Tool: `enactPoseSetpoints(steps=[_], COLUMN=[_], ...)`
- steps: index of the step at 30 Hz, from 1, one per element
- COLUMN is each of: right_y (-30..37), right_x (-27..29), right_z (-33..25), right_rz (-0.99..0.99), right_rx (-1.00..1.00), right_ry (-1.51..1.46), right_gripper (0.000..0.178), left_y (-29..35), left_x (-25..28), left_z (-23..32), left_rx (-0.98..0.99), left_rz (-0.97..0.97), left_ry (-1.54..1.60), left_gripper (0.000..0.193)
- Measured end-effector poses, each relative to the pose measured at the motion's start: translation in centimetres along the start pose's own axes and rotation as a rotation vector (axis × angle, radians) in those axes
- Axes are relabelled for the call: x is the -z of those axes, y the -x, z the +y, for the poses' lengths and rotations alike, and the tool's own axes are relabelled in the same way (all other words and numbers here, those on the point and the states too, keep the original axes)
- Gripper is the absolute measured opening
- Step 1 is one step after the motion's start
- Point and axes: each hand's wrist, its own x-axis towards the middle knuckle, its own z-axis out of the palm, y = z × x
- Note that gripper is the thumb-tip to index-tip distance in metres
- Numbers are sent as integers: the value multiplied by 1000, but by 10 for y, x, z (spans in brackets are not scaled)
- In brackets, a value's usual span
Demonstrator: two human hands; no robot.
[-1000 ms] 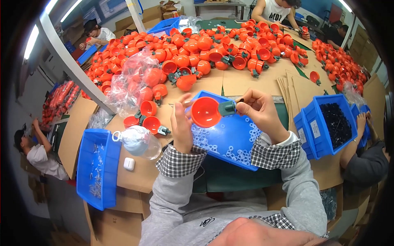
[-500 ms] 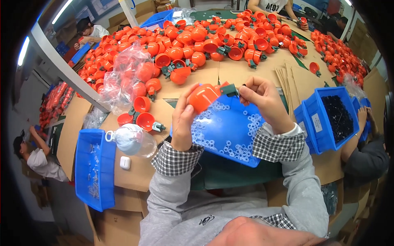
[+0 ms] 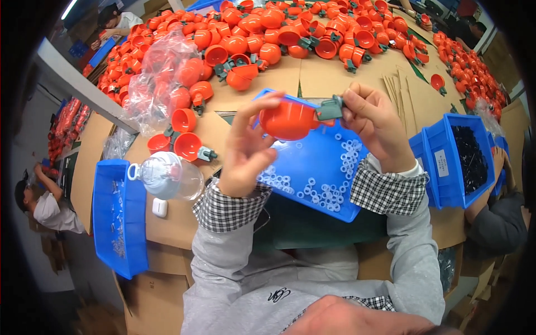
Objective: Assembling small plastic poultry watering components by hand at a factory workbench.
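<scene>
An orange drinker cup with a grey-green plastic fitting is up in front of me, above a blue tray of small translucent rings. The fingers of my left hand curl about the cup's left side; its thumb is spread below, apart from the cup. My right hand pinches the fitting's outer end between thumb and fingers. Whether a small part sits in that pinch is hidden. White rings lie along the tray's near side and right side.
Many orange cups are heaped across the cardboard-covered table. At left stand a blue bin of small clear parts, a clear bottle and a white case. A blue bin of black parts is at right. Other people work around.
The cup has turned from slanting to nearly level, and its fitting now faces me more. My left thumb has come away from the cup. The whole view has shifted slightly.
</scene>
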Motion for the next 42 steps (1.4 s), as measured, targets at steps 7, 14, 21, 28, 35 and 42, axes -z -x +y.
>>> enactPoseSetpoints(steps=[7, 14, 21, 28, 35, 42], right_y=[10, 4, -3, 6, -3, 4], right_x=[-19, -12, -2, -15, -7, -13], right_z=[14, 10, 8, 16, 9, 10], right_rz=[29, 46, -7, 38, 97, 37], right_rx=[573, 305, 92, 478, 175, 324], right_ry=[687, 579, 235, 690, 364, 437], right_gripper=[16, 15, 16, 13, 17, 16], left_y=[-7, -2, -5, 3, -3, 0], left_x=[1, -6, -9, 0, -25, 20], left_z=[-6, -5, -5, -1, -5, -12], left_rx=[483, 327, -84, 382, -66, 531], left_rz=[392, 285, 237, 121, 232, -134], left_ry=[356, 32, 125, -194, -175, 454], left_gripper=[69, 55, 60, 49, 56, 61])
